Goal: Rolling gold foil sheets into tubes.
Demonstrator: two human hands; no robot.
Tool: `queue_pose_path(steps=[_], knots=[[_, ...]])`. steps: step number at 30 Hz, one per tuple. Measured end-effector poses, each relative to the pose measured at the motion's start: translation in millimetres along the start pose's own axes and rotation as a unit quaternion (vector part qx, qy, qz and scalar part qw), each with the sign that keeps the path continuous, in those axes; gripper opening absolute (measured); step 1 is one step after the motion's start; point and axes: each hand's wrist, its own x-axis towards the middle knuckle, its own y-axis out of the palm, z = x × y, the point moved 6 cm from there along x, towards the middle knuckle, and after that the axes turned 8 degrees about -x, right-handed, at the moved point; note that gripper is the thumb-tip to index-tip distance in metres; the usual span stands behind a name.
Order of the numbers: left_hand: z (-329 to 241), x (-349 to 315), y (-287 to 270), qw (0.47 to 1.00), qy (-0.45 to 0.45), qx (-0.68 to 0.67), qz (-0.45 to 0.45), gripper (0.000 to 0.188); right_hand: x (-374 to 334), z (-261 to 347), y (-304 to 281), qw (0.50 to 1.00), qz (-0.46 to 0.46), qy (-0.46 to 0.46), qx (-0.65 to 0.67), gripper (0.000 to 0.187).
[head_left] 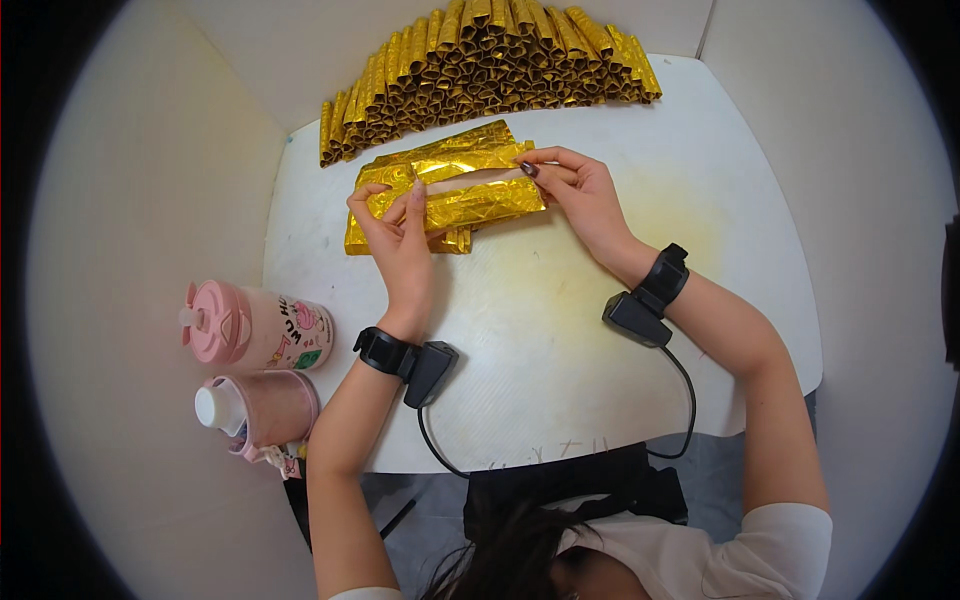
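Observation:
A gold foil paper sheet (pixel 485 206) is stretched between my hands, its long edges folded inward so a pale strip shows along the middle. My right hand (pixel 590 200) pinches its right end between thumb and fingers. At the left end, my left hand (pixel 398 232) grips the sheet with the thumb on top and the fingers bent; some fingertips are hidden. Beneath lies a stack of more gold foil sheets (pixel 455 148), flat on the table and partly covered by the held sheet and my left hand.
Many rolled gold foil tubes (pixel 490 62) are heaped in an arched pile along the white table's (pixel 560 350) far edge. A pink-lidded bottle (pixel 262 328) and a pink cup (pixel 270 408) stand at the left. Pale walls enclose the table; black wrist devices trail cables.

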Motion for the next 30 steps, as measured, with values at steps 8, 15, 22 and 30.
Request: queue_pose_path(steps=[8, 15, 22, 30], knots=[[13.7, 9.9, -8.0, 0.995, -0.094, -0.019, 0.033, 0.021, 0.1, -4.5, -8.4, 0.997, -0.052, 0.014, 0.056, 0.026], [4.7, 8.6, -5.2, 0.996, -0.038, -0.016, 0.080, 0.027, -4.8, 2.0, -7.7, 0.995, -0.031, 0.048, 0.076, 0.030], [-4.0, 4.0, -2.2, 0.994, -0.085, -0.036, 0.065, 0.030, -5.6, 5.0, -11.3, 0.989, -0.024, 0.064, 0.130, 0.027], [5.2, 9.0, -5.2, 0.984, -0.127, -0.115, 0.051, 0.016, -6.4, 1.3, -11.0, 0.987, 0.003, 0.079, 0.140, 0.020]])
